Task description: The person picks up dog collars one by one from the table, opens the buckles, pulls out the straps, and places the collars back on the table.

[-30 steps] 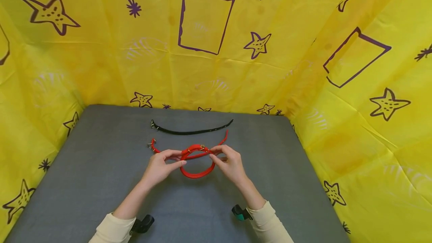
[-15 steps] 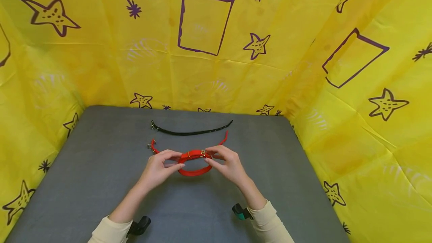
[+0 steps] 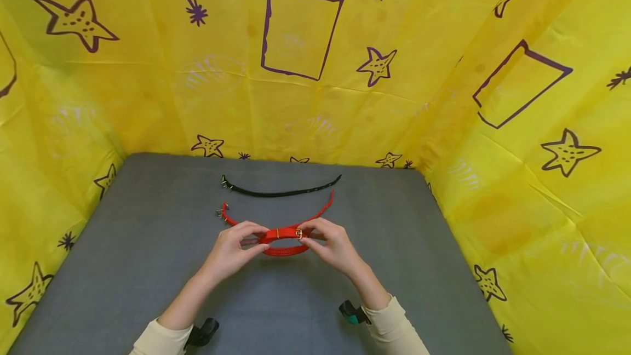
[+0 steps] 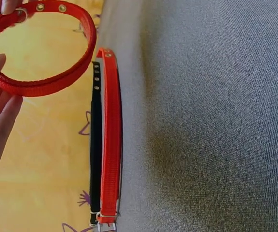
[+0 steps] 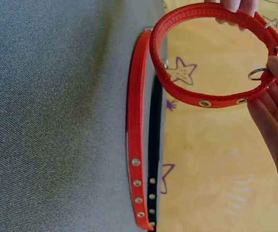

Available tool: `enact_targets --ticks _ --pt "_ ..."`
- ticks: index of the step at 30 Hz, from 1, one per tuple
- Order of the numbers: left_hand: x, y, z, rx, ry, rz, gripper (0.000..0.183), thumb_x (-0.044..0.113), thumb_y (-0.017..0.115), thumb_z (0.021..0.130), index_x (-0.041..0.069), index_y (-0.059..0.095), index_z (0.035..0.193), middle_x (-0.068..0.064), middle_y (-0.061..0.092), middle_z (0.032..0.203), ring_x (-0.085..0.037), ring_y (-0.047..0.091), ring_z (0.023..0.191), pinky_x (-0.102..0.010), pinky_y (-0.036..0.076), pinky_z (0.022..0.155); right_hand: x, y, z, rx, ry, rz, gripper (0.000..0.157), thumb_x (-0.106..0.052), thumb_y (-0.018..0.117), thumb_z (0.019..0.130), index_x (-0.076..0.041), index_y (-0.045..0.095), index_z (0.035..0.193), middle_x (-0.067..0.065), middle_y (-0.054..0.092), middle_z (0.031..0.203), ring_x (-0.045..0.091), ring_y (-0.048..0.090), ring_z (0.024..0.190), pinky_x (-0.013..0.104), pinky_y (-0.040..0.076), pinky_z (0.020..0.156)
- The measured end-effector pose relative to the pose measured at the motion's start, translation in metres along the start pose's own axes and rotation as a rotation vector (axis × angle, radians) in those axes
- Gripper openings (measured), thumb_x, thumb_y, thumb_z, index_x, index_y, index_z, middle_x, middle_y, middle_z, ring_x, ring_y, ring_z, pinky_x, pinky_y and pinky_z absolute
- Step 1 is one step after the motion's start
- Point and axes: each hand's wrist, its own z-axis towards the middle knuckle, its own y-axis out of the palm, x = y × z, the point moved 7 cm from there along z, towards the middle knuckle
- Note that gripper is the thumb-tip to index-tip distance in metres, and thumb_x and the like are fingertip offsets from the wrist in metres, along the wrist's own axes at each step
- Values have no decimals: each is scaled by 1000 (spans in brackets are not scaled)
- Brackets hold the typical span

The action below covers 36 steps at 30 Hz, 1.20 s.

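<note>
Both hands hold up a red pet collar, buckled into a loop, above the grey table. The left hand pinches its left side between thumb and fingers. At the buckle end, the right hand pinches the band beside the metal buckle. Eyelets and a D-ring show on the looped collar in the right wrist view. Behind it a second red collar lies unbuckled on the table, partly hidden by the hands. Farther back lies an unbuckled black collar.
The grey cloth-covered table is enclosed at the back and sides by yellow fabric with purple stars and outlines. A black wrist device sits at the left sleeve, another at the right.
The looped red collar has tipped, so its buckled stretch now faces the head camera and the loop looks flatter. The hands have shifted slightly with it. Both table collars stay put.
</note>
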Motion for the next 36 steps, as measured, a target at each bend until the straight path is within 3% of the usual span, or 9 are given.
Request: enact_targets --ticks 8,19,24,31,36 --pt "3 4 0 -48 2 0 34 6 85 75 14 72 105 7 66 99 -14 69 88 -33 57 77 17 8 -9 -21 -61 -77 28 4 74 83 -7 65 108 3 64 103 15 65 95 30 56 80" --pt "21 3 4 -48 128 51 37 9 86 73 8 72 107 7 66 98 -8 65 87 -33 57 77 17 10 -11 -16 -74 -120 27 -2 75 84 -8 65 109 1 64 105 12 64 99 24 54 83" --pt "20 5 5 -61 150 91 35 12 87 73 10 72 105 7 66 96 -6 64 83 -31 58 74 17 11 -11 -25 -80 -131 28 -3 75 85 -9 65 109 1 64 105 12 64 99 24 54 83" --pt "22 6 2 -55 229 124 31 4 86 72 15 73 98 9 67 91 -7 61 75 -26 55 65 16 14 -11 -45 -108 -113 29 0 75 83 -9 65 109 1 64 103 12 65 96 22 53 83" --pt "23 7 0 -44 239 172 30 3 86 72 17 73 96 10 65 89 -9 59 71 -27 52 62 18 17 -12 -74 -94 -125 27 -3 76 84 -10 65 108 -1 64 101 9 64 95 21 53 84"
